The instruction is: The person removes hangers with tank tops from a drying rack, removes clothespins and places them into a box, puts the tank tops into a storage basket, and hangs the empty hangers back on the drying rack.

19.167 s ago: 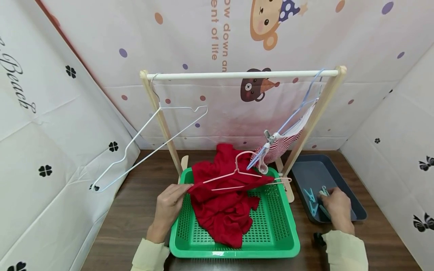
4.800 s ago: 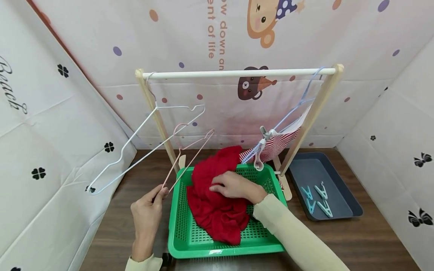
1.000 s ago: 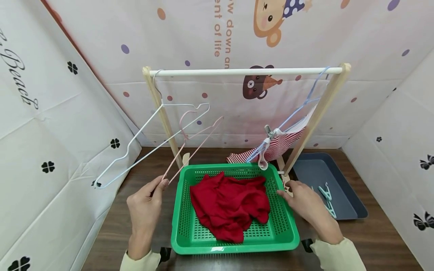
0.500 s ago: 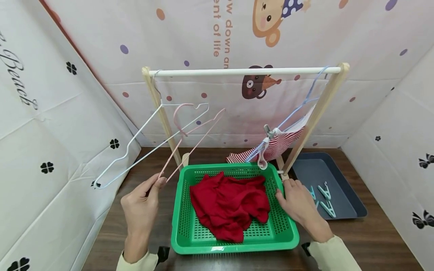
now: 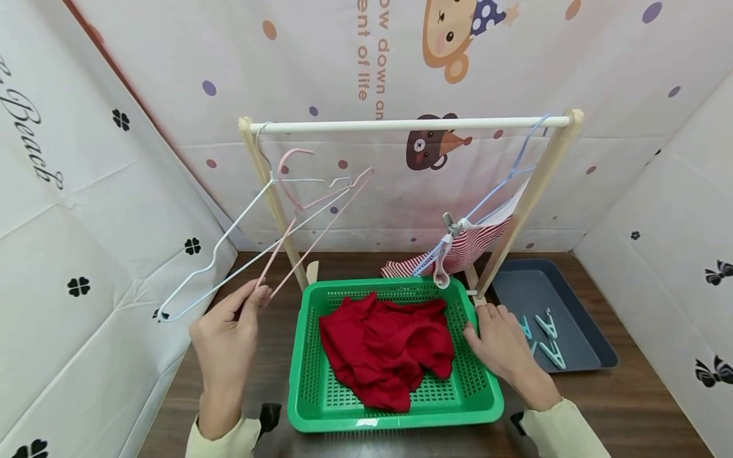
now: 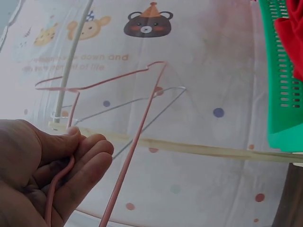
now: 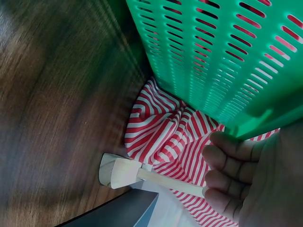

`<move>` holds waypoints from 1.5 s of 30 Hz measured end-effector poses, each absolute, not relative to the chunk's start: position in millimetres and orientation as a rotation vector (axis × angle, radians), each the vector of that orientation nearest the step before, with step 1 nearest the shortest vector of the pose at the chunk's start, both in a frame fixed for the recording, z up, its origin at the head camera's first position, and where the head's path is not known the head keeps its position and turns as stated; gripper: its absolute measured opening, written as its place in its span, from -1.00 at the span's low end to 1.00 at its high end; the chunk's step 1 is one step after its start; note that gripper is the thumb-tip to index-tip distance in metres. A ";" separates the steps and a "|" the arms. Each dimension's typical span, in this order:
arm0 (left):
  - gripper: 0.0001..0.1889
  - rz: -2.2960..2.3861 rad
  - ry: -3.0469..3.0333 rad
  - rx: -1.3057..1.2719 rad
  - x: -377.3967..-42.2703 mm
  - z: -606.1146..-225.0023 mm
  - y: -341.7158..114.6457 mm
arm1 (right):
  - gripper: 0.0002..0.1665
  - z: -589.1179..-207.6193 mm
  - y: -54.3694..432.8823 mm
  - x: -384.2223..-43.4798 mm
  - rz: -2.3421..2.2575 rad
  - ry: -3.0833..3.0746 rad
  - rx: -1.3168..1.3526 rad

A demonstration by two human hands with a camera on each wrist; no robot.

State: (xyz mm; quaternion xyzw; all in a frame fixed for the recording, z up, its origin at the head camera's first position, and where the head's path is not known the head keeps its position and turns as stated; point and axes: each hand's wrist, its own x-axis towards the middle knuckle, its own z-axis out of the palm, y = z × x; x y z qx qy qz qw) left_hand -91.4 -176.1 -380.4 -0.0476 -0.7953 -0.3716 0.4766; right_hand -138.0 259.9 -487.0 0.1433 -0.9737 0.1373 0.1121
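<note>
My left hand pinches one lower end of a bare pink clothes hanger between thumb and fingers. It holds the hanger raised left of the green basket, its hook up and its frame overlapping a white hanger in the head view. Crumpled red cloth lies in the basket. At the basket's right rim my right hand holds on, thumb over the edge and fingers curled along the outside. Below those fingers, the right wrist view shows red-and-white striped cloth beside the basket wall.
Behind the basket stands a wooden rack with a white rail. The white hanger hangs at its left; at its right, a blue hanger carries the striped cloth, held by a grey clip. A dark tray holds several clothespins.
Earlier the red cloth lay over the pink hanger; now it sits apart in the basket. My right hand has gone from tray to cloth to basket rim. Lately the left raises the hanger leftward.
</note>
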 end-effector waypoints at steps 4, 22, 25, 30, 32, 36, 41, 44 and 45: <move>-0.84 -0.907 -1.992 -0.124 -94.9 -370.8 -177.2 | -0.77 -488.5 260.0 -138.3 0.430 -2.853 0.420; -0.88 -0.842 -1.973 -0.116 -109.7 -333.3 -180.7 | -0.77 -492.4 260.4 -136.7 0.537 -2.870 0.372; -0.87 -0.795 -2.016 -0.131 -110.9 -331.7 -182.3 | -0.77 -492.1 260.5 -136.4 0.557 -2.878 0.357; -0.88 -0.785 -2.045 -0.163 -112.4 -331.7 -183.0 | -0.78 -491.4 260.2 -135.8 0.587 -2.887 0.343; -0.89 -0.786 -2.054 -0.168 -112.5 -332.1 -183.4 | -0.78 -491.7 260.0 -136.2 0.595 -2.885 0.342; -0.88 -0.723 -2.086 -0.170 -113.1 -331.8 -185.1 | -0.79 -492.1 259.8 -136.6 0.614 -2.883 0.334; -0.86 -0.651 -2.093 -0.168 -115.1 -332.7 -187.8 | -0.79 -492.2 260.0 -136.4 0.635 -2.889 0.322; -0.84 -0.659 -2.078 -0.167 -116.6 -334.5 -188.4 | -0.79 -491.6 259.7 -136.9 0.648 -2.892 0.318; -0.83 -0.664 -2.073 -0.168 -116.9 -335.1 -188.5 | -0.79 -491.5 259.6 -137.1 0.653 -2.892 0.318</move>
